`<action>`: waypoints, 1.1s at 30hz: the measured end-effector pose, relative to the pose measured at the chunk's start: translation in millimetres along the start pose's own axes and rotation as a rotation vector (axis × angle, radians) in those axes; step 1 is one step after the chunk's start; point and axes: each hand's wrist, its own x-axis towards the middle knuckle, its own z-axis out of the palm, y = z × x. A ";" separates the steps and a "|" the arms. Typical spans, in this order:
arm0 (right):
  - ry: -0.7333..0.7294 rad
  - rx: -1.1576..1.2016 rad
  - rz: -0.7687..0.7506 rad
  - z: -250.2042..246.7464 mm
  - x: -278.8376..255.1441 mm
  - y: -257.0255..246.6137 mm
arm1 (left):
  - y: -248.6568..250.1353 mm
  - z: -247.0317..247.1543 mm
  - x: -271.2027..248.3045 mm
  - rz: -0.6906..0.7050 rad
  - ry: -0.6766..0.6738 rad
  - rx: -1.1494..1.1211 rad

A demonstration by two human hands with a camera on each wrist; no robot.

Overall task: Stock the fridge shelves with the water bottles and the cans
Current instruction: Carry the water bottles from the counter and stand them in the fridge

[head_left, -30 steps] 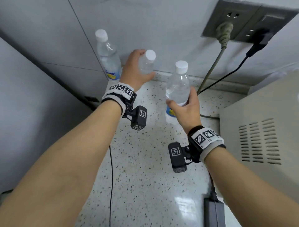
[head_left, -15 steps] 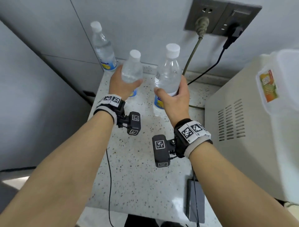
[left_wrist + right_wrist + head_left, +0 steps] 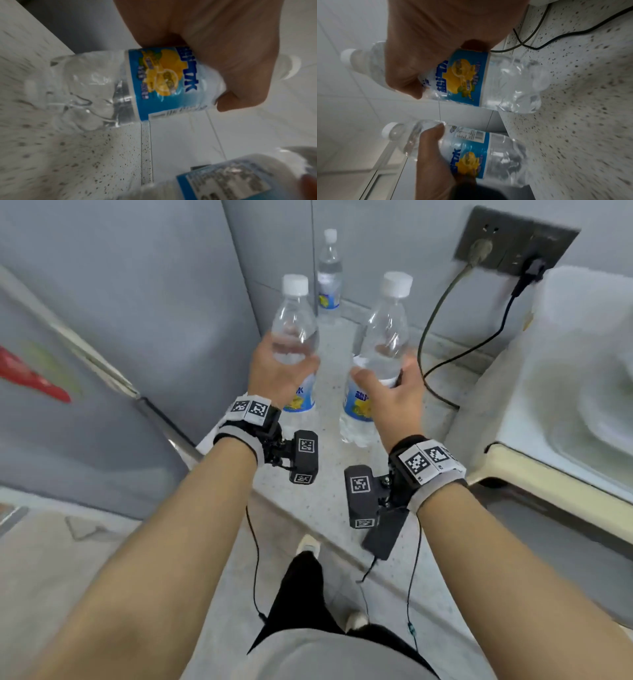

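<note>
I hold two clear water bottles with white caps and blue-and-yellow labels, upright above the speckled counter [image 3: 308, 498]. My left hand [image 3: 279, 371] grips the left bottle [image 3: 294, 330] around its middle; in the left wrist view the fingers [image 3: 214, 54] wrap it just above the label [image 3: 163, 83]. My right hand [image 3: 394, 395] grips the right bottle [image 3: 385, 337] the same way, as the right wrist view shows with the hand [image 3: 428, 47] on this bottle [image 3: 467, 79]. A third bottle [image 3: 329, 275] stands at the back of the counter by the wall.
A grey door [image 3: 102, 337] with a red sticker stands on the left. A cream appliance [image 3: 513, 412] with a plastic tub on top fills the right. Cords run from a wall socket [image 3: 513, 237]. A black adapter [image 3: 385, 534] lies at the counter's front edge.
Both hands have lifted their bottles off the counter and drawn them back towards me. The view has pulled back, so the floor and my legs now show.
</note>
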 end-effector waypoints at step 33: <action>-0.968 -0.216 -0.039 356.8 -408.1 15.7 | -154.5 -533.3 -358.8 -0.304 0.603 -0.343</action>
